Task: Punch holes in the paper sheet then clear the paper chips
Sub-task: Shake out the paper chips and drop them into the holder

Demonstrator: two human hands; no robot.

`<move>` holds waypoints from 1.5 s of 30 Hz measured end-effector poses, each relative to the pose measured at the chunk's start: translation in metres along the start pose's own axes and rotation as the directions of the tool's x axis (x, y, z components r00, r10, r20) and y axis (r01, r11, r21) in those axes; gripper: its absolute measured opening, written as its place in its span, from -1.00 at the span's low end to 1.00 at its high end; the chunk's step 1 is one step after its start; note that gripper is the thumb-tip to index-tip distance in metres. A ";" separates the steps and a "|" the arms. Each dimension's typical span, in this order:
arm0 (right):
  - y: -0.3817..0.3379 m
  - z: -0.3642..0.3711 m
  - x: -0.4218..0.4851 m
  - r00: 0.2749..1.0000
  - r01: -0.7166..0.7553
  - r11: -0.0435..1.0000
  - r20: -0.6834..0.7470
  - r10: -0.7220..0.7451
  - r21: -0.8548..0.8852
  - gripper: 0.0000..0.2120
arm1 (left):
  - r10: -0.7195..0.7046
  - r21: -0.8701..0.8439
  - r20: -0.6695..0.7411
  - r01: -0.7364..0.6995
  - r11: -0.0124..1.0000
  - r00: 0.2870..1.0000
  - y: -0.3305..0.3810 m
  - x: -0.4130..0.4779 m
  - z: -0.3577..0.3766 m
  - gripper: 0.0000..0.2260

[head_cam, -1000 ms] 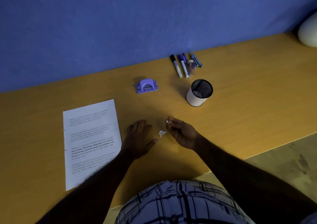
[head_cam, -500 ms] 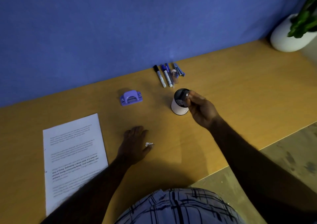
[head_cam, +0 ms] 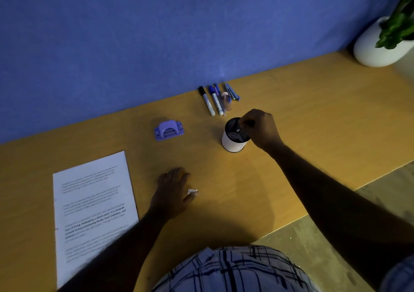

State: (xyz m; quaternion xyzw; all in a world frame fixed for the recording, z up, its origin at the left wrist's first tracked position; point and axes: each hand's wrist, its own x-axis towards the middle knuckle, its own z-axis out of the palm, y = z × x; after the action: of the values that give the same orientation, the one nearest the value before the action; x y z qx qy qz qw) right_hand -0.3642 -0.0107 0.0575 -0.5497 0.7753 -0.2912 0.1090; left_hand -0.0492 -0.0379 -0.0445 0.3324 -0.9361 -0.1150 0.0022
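Right hand hovers over the mouth of a white cylindrical cup with a dark inside, fingertips pinched together; whether they hold anything cannot be told. Left hand lies flat and spread on the yellow wooden desk, a small pile of white paper chips touching its thumb. Just beyond its other side lies the white printed paper sheet. A purple plastic hole punch sits past the left hand, near the blue wall.

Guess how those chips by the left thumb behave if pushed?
The chips look tiny and loose, so probably very light and apt to scatter. On the smooth desk they'd likely slide easily. Pinching them all at once seems hard.
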 end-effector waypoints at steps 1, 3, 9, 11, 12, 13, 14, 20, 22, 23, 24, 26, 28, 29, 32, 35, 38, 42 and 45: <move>-0.001 0.000 0.001 1.000 0.012 1.000 -0.007 -0.012 -0.014 -0.83 | -0.003 -0.001 0.003 0.003 1.000 1.000 -0.001 -0.001 0.001 -0.44; -0.002 -0.001 0.002 1.000 0.022 0.999 0.020 -0.021 -0.048 -0.83 | -0.013 -0.010 0.018 0.014 1.000 1.000 -0.002 -0.002 0.003 -0.45; -0.003 -0.004 0.000 0.997 0.010 0.998 0.077 -0.005 -0.054 -0.77 | -0.003 -0.064 0.032 0.005 0.998 0.999 -0.008 -0.008 0.006 -0.49; -0.004 -0.004 -0.004 0.999 0.017 1.000 0.044 -0.016 -0.024 -0.78 | -0.003 -0.091 0.029 0.006 0.996 1.000 -0.012 -0.012 0.008 -0.51; -0.004 -0.003 -0.005 0.999 0.014 1.000 0.034 -0.014 -0.013 -0.78 | -0.006 -0.105 0.021 0.009 0.994 1.000 -0.013 -0.013 0.010 -0.52; -0.005 -0.003 -0.007 1.000 0.009 1.000 0.028 -0.009 -0.002 -0.79 | -0.013 -0.115 0.012 0.014 0.993 1.000 -0.014 -0.015 0.011 -0.53; -0.005 -0.002 -0.009 1.000 0.005 1.000 0.028 -0.005 0.001 -0.80 | -0.021 -0.123 0.007 0.022 0.992 1.000 -0.015 -0.016 0.011 -0.54; -0.002 0.000 -0.010 0.994 -0.084 0.994 0.073 0.079 0.069 -0.82 | -0.049 -0.183 -0.015 0.046 0.982 0.999 -0.013 -0.017 0.014 -0.56; -0.005 -0.001 -0.011 0.972 -0.235 0.917 0.086 0.219 0.322 -0.81 | -0.054 -0.190 -0.006 0.052 0.980 0.999 -0.014 -0.017 0.014 -0.57; -0.009 -0.001 -0.014 0.959 -0.281 0.856 0.096 0.267 0.434 -0.80 | -0.055 -0.194 -0.003 0.053 0.980 0.999 -0.014 -0.017 0.014 -0.57; -0.013 0.000 -0.018 0.956 -0.288 0.823 0.099 0.275 0.489 -0.78 | -0.055 -0.199 -0.001 0.054 0.979 0.998 -0.015 -0.017 0.015 -0.57; -0.020 0.007 -0.029 0.971 -0.237 0.855 0.140 0.194 0.461 -0.78 | -0.063 -0.218 0.006 0.063 0.974 0.998 -0.016 -0.016 0.015 -0.58; -0.028 0.021 -0.044 0.963 -0.177 0.917 0.255 0.087 0.356 -0.87 | -0.084 -0.247 0.008 0.083 0.966 0.996 -0.018 -0.017 0.016 -0.61; -0.032 0.030 -0.052 0.949 -0.156 0.937 0.310 0.055 0.312 -0.91 | -0.091 -0.260 0.003 0.089 0.961 0.996 -0.018 -0.017 0.017 -0.62; -0.041 0.061 -0.077 0.909 -0.118 0.971 0.416 0.022 0.207 -0.88 | -0.114 -0.285 -0.014 0.106 0.953 0.993 -0.018 -0.016 0.019 -0.67; -0.046 0.088 -0.097 0.846 -0.053 0.992 0.532 -0.017 0.115 -0.81 | -0.135 -0.291 -0.029 0.121 0.949 0.990 -0.017 -0.015 0.021 -0.69; -0.047 0.108 -0.111 0.807 0.064 0.998 0.587 -0.069 0.029 -0.69 | -0.154 -0.311 -0.003 0.145 0.939 0.988 -0.016 -0.015 0.023 -0.69; -0.051 0.127 -0.121 0.842 0.142 0.990 0.525 -0.126 0.010 -0.65 | -0.185 -0.341 -0.003 0.173 0.924 0.983 -0.012 -0.013 0.023 -0.76; -0.052 0.135 -0.123 0.875 0.124 0.992 0.472 -0.107 -0.004 -0.66 | -0.209 -0.377 0.016 0.200 0.904 0.978 -0.012 -0.013 0.024 -0.79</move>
State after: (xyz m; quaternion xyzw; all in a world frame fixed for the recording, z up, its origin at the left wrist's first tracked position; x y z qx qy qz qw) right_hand -0.2118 0.0457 -0.0405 -0.6509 0.6963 -0.1421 0.2669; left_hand -0.0330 -0.0336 -0.0696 0.4234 -0.8565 -0.2879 0.0654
